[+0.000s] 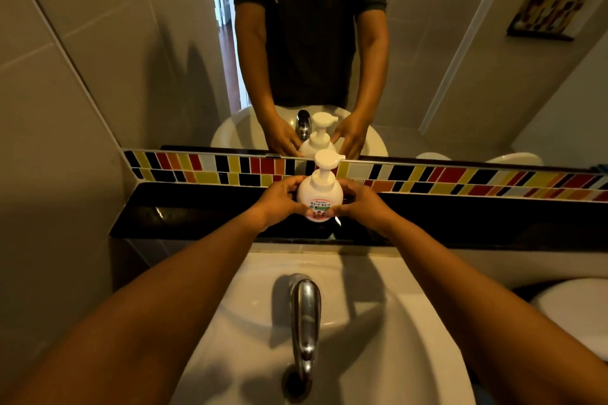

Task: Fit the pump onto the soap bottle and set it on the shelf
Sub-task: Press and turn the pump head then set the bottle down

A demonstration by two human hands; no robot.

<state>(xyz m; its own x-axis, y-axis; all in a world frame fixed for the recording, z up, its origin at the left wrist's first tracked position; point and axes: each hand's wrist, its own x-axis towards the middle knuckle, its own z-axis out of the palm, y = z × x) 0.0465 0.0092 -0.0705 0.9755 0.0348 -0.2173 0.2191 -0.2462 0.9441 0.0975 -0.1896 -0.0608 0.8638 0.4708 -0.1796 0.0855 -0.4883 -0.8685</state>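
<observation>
the soap bottle point(319, 196) stands upright on the dark shelf point(197, 217) behind the sink point(378, 322), at twelve o'clock from the tap point(306, 316). the pump point(326, 159) sits on its neck, nozzle pointing to three o'clock. both hands grip the round white body: the left hand point(279, 199) cups it from nine o'clock, the right hand point(360, 202) from three o'clock, fingers curled around it. behind runs a strip of coloured tiles point(460, 179), and above it a mirror point(131, 59) repeats bottle and arms.
</observation>
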